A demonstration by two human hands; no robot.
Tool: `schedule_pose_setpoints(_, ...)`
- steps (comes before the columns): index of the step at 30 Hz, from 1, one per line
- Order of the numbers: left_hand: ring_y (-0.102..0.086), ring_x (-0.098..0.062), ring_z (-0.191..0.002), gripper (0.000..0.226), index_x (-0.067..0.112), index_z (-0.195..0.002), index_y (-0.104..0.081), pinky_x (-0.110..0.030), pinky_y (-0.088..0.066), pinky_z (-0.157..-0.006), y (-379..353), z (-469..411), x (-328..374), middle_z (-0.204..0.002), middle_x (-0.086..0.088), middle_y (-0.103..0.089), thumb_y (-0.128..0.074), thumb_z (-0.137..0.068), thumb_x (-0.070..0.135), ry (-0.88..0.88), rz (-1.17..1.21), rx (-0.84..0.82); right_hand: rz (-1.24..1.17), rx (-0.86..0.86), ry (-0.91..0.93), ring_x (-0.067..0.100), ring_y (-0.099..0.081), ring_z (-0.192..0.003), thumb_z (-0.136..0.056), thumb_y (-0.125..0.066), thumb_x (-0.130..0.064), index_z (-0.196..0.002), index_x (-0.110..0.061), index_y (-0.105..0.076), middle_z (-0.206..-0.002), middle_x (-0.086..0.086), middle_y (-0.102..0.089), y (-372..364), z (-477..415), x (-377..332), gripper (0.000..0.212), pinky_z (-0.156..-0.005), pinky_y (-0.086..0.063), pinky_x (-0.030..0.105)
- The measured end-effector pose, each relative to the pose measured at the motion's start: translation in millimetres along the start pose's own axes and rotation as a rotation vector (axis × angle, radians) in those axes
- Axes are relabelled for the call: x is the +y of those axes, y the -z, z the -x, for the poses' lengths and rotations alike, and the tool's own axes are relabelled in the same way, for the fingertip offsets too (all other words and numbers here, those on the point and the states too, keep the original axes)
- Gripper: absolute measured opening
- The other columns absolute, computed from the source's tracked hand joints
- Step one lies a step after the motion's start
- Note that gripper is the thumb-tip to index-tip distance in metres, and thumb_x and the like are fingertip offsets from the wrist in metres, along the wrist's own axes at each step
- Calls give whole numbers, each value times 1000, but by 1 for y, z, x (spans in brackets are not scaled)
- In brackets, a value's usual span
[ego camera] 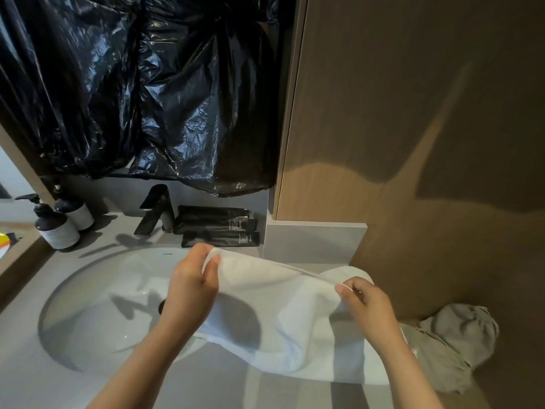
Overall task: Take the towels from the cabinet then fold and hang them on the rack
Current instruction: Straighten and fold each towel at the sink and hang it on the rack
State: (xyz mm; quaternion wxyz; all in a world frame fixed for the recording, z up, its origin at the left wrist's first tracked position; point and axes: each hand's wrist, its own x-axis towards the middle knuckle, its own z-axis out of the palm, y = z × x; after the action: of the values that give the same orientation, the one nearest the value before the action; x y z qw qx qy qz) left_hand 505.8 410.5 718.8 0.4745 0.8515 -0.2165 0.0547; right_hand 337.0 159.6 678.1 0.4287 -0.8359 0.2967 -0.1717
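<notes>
Fingers (213,262) pinch white towel (283,320) over grey sink counter (206,385).

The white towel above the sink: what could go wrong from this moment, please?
1. The left grip and right grip pinch only the top edge of the white towel with fingertips, so it may slip free.
2. Its lower left part lies over the sink; if the bowl is damp, the cloth could get wet.
3. The gray towel lies close beside it and might be dragged along.
</notes>
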Motion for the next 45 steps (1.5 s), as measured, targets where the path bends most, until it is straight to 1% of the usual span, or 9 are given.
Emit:
schedule_pose_setpoints(7,-50,-1,-68,20,22,-81,-50,-13,-32,-56,13,-2,-6,-66,8,-52,-49,-97,10,59,-25,40,153,-172,-130,23,-53,-65,-94,-63,-26,-72,-10,-57,-67,10,-60,4,-4,16,28,-62,-39,30)
schedule_pose_setpoints(9,-50,-8,-68,15,18,-85,-53,-14,-34,-59,14,2,-10,-69,3,-54,-49,-97,10,80,-42,26,132,-94,-84,26,-52,-62,-94,-61,-27,-70,-7,-55,-66,12,-57,4,1,16,31,-59,-38,31)
schedule_pose_setpoints(11,-49,-16,-69,10,14,-90,-55,-25,-36,-59,15,4,-12,-71,1,-55,-49,-98,12,113,-63,47,73,16,12,14,-48,-57,-93,-63,-26,-67,-13,-57,-63,5,-56,8,5,5,30,-57,-38,25)
schedule_pose_setpoints(16,-46,-12,-62,16,11,-84,-50,-26,-34,-55,18,4,-2,-65,2,-49,-47,-99,15,149,33,199,-115,170,212,4,-50,-57,-92,-64,-25,-71,-29,-65,-65,-10,-61,23,10,-54,21,-52,-36,11)
schedule_pose_setpoints(22,-51,-9,-68,14,16,-89,-54,-17,-37,-57,2,23,39,-70,3,-55,-46,-100,20,-47,147,35,-202,29,307,7,-59,-71,-94,-61,-23,-78,-27,-69,-74,-10,-66,9,24,-112,17,-59,-43,14)
schedule_pose_setpoints(26,-54,1,-79,8,16,-93,-56,-9,-39,-62,-8,40,48,-78,7,-59,-50,-98,14,16,210,9,-233,-41,318,3,-60,-78,-95,-60,-20,-80,-27,-69,-79,-13,-67,2,33,-125,19,-65,-44,10)
schedule_pose_setpoints(31,-53,4,-72,20,25,-83,-55,-8,-39,-63,-13,54,54,-76,7,-59,-52,-97,12,151,339,-50,-223,-94,301,7,-58,-73,-98,-55,-21,-82,-20,-67,-76,-8,-65,-4,38,-128,21,-62,-43,12)
schedule_pose_setpoints(37,-62,1,-86,16,37,-94,-65,-8,-44,-71,-11,64,54,-92,23,-67,-71,-86,24,92,432,-273,-225,-132,253,4,-59,-81,-98,-54,-25,-84,-25,-67,-79,-15,-64,-12,42,-133,19,-67,-45,10)
schedule_pose_setpoints(45,-65,0,-80,18,27,-80,-75,-6,-43,-69,-13,58,50,-81,20,-72,-73,-83,9,70,402,-159,-216,-148,208,6,-62,-81,-95,-60,-25,-90,-26,-70,-86,-13,-68,-13,43,-128,11,-67,-46,13)
